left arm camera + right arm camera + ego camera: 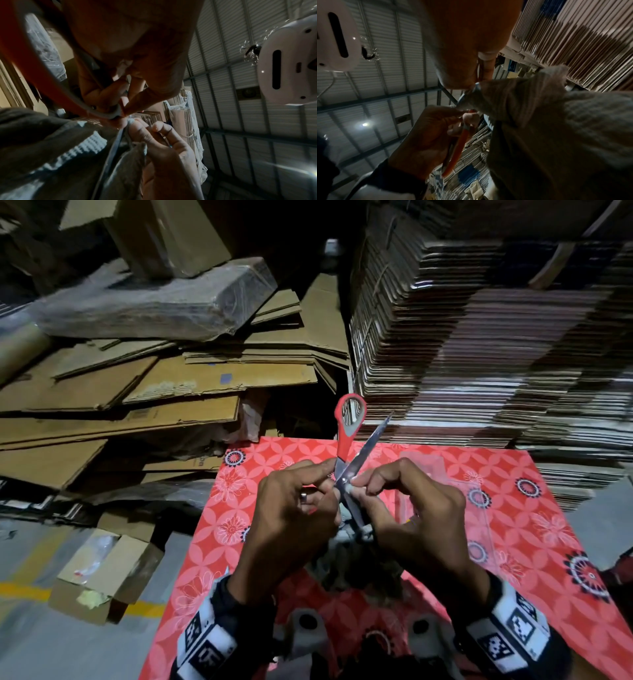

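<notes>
Scissors with red-and-grey plastic handles and steel blades (342,446) are held up over the red flower-patterned mat (513,508) with the blades splayed wide. I'd treat them as stiff, fairly light and sharp, so grab the handle shank or the pivot, never across an edge. In the head view the left hand (291,518) is curled round them at the pivot, and the right hand (418,518) pinches a grey knitted cloth (346,546) against the lower blade. The left wrist view is dim, but the scissors (72,104) show a red handle loop running past the left hand (137,40), and the right hand (163,146) bunches the soft, floppy cloth (51,148). In the right wrist view the left hand (428,135) is wrapped on the scissors (457,151) at the red handle, and the cloth (565,128) drapes off the right hand (467,40). That polished steel looks slippery, so I reckon a firm pinch is needed.
</notes>
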`<state>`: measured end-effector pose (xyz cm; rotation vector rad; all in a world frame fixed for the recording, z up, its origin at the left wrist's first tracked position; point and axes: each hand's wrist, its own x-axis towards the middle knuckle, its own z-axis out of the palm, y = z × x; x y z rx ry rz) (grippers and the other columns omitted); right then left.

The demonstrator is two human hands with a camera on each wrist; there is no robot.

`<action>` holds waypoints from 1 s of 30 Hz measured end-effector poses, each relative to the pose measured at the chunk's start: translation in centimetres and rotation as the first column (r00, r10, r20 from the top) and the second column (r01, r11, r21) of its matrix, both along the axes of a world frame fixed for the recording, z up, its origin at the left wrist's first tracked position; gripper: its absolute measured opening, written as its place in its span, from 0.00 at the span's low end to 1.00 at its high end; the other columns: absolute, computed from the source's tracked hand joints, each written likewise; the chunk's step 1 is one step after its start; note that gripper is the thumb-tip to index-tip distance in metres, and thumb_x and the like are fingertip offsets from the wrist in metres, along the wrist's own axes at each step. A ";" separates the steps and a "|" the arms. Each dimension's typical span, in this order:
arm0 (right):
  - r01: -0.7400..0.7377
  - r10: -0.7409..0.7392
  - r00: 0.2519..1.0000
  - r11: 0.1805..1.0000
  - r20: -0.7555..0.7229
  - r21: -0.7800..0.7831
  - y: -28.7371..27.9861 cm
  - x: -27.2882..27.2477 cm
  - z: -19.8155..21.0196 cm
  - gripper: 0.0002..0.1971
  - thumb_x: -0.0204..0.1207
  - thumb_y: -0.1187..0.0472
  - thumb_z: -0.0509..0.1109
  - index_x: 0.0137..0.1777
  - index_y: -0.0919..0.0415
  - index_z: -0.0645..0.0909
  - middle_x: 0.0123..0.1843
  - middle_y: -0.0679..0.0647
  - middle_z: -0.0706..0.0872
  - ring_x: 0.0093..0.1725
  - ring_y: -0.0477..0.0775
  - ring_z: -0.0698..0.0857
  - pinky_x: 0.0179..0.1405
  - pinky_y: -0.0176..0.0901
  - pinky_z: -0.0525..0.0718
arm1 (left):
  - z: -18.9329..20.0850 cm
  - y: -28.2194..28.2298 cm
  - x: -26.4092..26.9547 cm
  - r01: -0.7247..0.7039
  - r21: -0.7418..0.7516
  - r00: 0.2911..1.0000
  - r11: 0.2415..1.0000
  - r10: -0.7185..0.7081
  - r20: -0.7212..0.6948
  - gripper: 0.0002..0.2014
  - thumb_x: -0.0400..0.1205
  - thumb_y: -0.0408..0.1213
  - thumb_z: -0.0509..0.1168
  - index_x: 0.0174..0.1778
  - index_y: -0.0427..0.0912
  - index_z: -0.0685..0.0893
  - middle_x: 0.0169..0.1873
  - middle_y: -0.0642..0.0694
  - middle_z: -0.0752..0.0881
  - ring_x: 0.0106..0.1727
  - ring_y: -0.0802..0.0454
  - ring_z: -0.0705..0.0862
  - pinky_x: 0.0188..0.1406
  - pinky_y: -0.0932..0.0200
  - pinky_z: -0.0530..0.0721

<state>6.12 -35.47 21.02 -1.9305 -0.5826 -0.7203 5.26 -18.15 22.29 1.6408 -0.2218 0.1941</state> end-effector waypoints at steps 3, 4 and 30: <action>-0.107 0.106 0.994 0.982 -0.019 -0.153 -0.6 -0.1 -0.3 0.11 0.72 0.75 0.82 0.42 0.63 0.84 0.42 0.48 0.89 0.42 0.49 0.88 0.42 0.45 0.86 | -0.2 0.4 -0.1 0.018 -0.066 0.999 0.998 -0.021 -0.048 0.26 0.81 0.24 0.66 0.47 0.65 0.95 0.30 0.41 0.84 0.27 0.47 0.86 0.32 0.50 0.88; -0.161 0.153 0.987 0.966 -0.057 -0.203 -1.0 0.2 -0.1 0.11 0.72 0.74 0.82 0.42 0.61 0.84 0.42 0.47 0.88 0.42 0.49 0.87 0.41 0.45 0.85 | -0.5 0.5 -0.2 0.015 -0.065 0.997 0.998 -0.019 -0.069 0.29 0.82 0.21 0.66 0.45 0.68 0.95 0.27 0.44 0.85 0.27 0.49 0.86 0.34 0.54 0.88; -0.318 0.306 0.948 0.914 -0.088 -0.253 -2.0 0.5 -0.4 0.11 0.70 0.73 0.71 0.37 0.56 0.79 0.37 0.47 0.87 0.38 0.51 0.87 0.36 0.50 0.84 | -0.7 0.4 -0.5 -0.028 -0.192 0.990 0.981 0.001 -0.144 0.21 0.77 0.26 0.71 0.44 0.62 0.97 0.25 0.49 0.83 0.22 0.49 0.73 0.19 0.66 0.68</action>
